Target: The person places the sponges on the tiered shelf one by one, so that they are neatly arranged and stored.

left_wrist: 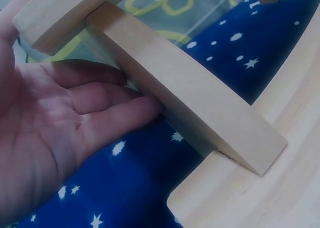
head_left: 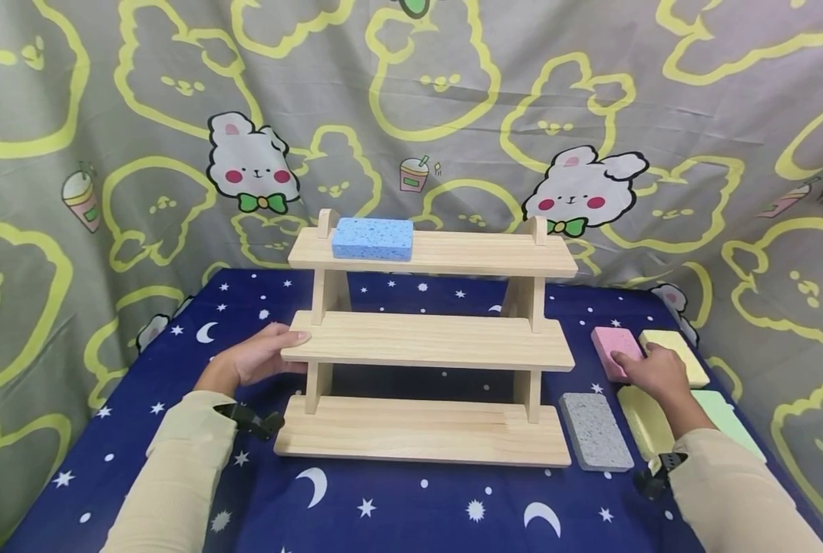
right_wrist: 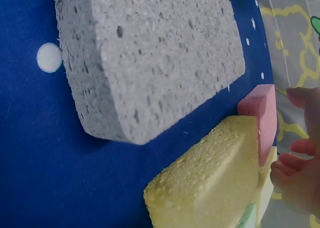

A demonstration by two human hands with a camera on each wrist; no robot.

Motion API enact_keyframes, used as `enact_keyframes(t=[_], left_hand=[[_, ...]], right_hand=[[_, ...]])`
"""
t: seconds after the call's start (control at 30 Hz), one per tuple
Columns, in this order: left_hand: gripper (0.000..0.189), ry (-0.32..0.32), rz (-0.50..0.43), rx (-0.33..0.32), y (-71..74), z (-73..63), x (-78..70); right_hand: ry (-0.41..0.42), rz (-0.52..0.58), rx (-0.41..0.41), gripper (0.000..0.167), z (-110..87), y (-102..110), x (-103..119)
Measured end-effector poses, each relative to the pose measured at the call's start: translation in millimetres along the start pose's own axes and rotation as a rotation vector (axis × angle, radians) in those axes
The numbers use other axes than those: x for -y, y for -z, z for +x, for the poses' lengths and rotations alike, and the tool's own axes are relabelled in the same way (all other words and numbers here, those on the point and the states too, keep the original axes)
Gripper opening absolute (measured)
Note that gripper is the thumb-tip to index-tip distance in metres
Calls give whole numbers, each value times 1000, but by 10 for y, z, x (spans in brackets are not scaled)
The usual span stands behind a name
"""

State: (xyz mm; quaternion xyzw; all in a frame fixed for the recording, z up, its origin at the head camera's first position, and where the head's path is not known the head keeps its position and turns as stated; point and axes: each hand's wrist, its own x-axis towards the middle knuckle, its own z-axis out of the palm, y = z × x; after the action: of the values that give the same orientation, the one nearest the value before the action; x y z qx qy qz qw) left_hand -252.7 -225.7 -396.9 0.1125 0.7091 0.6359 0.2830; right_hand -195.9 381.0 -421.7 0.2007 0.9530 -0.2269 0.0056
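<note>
My left hand [head_left: 259, 355] holds the left end of the middle tier of a three-tier wooden display shelf [head_left: 425, 338], thumb on top and fingers underneath. In the left wrist view its fingertips touch the shelf's upright [left_wrist: 185, 83]. A blue sponge [head_left: 372, 240] lies on the top tier, left of centre. My right hand [head_left: 662, 376] reaches over the sponges on the right, thumb at a pink sponge [head_left: 613, 349] and fingers by a pale yellow sponge [head_left: 677, 353]. Thumb and fingers are spread apart in the right wrist view, beside the pink sponge.
Nearer me lie a grey speckled sponge [head_left: 596, 432], another yellow sponge [head_left: 642, 418] and a green sponge [head_left: 729, 418], partly behind my right arm. A dark blue cloth [head_left: 384, 507] with stars and moons covers the table. Patterned grey curtain [head_left: 446, 100] hangs behind and at both sides.
</note>
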Motion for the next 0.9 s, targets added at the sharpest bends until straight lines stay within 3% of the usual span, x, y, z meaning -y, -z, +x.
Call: enact_keyframes(t=[0.13, 0.33, 0.57, 0.9], left_hand=[[63, -10, -7, 12, 3, 3, 9], [61, -12, -15, 14, 13, 21, 44], [62, -12, -13, 10, 23, 23, 53], [60, -19, -9, 16, 30, 15, 41]], right_hand=[[-3, -13, 18, 84, 34, -64, -28], [25, -53, 17, 69, 44, -100, -15], [-32, -55, 47, 73, 46, -131, -11], [87, -32, -66, 56, 58, 50, 56]])
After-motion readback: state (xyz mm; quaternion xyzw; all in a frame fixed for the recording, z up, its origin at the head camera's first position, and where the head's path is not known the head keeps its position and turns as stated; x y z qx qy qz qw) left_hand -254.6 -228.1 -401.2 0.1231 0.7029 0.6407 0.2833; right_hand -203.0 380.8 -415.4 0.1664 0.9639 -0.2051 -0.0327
